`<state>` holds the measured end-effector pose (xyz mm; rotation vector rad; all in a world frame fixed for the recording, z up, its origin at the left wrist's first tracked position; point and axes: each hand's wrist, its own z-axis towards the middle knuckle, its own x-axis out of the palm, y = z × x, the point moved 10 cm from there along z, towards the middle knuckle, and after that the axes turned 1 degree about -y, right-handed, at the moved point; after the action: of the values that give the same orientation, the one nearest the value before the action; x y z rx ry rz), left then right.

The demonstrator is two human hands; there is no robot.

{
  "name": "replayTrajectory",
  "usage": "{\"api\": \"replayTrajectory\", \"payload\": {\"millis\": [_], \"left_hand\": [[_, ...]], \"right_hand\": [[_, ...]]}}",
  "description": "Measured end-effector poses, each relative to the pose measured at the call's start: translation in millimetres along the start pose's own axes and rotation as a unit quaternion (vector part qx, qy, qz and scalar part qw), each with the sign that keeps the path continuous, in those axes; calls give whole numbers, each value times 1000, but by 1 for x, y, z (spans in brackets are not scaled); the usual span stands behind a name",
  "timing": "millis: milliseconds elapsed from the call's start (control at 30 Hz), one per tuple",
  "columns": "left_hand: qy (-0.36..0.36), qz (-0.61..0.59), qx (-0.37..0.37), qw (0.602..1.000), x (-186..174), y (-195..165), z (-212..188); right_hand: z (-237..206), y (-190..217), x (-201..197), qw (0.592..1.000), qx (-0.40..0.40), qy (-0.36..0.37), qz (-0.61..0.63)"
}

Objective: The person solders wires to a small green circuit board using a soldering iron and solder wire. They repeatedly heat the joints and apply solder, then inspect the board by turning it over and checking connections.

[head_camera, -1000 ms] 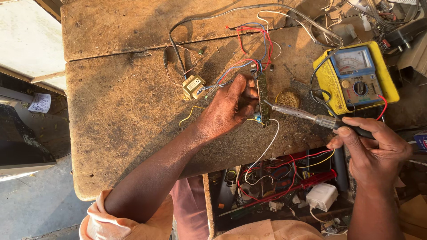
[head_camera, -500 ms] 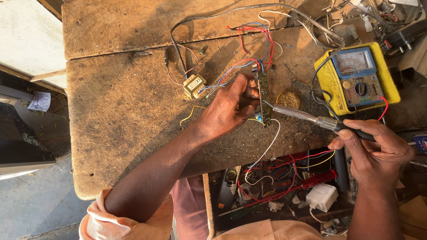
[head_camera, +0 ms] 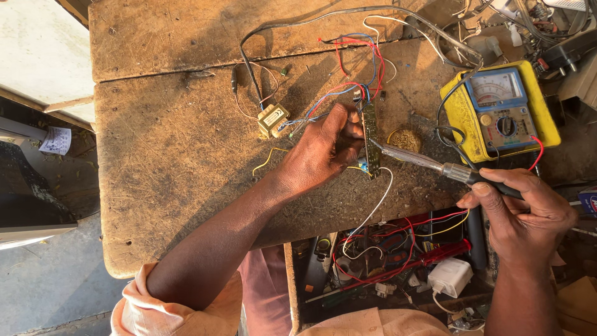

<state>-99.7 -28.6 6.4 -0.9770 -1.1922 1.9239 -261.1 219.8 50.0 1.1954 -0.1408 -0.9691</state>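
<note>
My left hand (head_camera: 323,149) pinches a small green circuit board (head_camera: 371,138) and holds it on edge above the worn wooden bench (head_camera: 174,149). Red, blue and white wires run from the board toward a small transformer (head_camera: 272,120) just left of my fingers. My right hand (head_camera: 528,211) grips the dark handle of a soldering iron (head_camera: 429,163), whose metal tip touches the board's right face. A white wire (head_camera: 373,208) hangs from the board down to the open drawer.
A yellow analog multimeter (head_camera: 497,112) lies at the right of the bench with a black lead looping off it. An open drawer (head_camera: 398,267) below holds tangled wires, a red-handled screwdriver and a white charger. More cables and parts crowd the top right corner.
My right hand has shifted slightly right and down with the soldering iron, its tip staying at the board. My left hand keeps the board in place.
</note>
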Motion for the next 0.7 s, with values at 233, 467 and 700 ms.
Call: {"api": "replayTrajectory", "payload": {"millis": [233,467,700], "left_hand": [[9,-6,-12,1000,1,1,0],[10,3,-16,1000,2,4,0],[6,5,-2,1000,3,6,0]], "right_hand": [[0,0,-1,1000,1,0,-6],[-2,-1,-2,1000,-2,2,-9],[-1,-3,-3,1000,-5,1,2]]}}
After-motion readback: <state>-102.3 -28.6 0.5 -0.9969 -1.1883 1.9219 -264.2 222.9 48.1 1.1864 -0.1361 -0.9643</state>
